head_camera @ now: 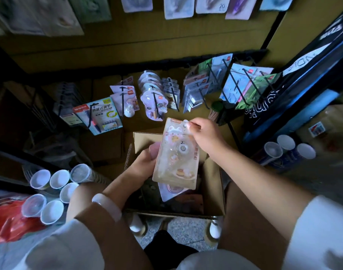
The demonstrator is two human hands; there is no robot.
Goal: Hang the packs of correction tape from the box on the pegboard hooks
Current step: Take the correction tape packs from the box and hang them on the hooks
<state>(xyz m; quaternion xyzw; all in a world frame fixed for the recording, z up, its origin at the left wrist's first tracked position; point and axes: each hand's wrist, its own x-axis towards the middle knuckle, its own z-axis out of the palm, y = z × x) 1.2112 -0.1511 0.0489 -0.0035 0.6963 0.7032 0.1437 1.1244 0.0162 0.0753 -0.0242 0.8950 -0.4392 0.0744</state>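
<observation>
A clear pink pack of correction tape (177, 152) with a cartoon print stands upright over the open cardboard box (213, 184). My right hand (204, 136) pinches its top corner. My left hand (145, 162) grips its left edge, thumb on the front, seemingly with further packs behind it. More packs (172, 191) lie lower in the box, partly hidden. Just beyond the box, black pegboard hooks (157, 102) carry hanging stationery packs.
Pen and stationery packs (103, 115) hang on hooks to the left, more packs (238, 86) to the right. Rolled tubes with white caps (55, 190) stand at the left and others (287, 149) at the right. A red bag (9, 223) lies bottom left.
</observation>
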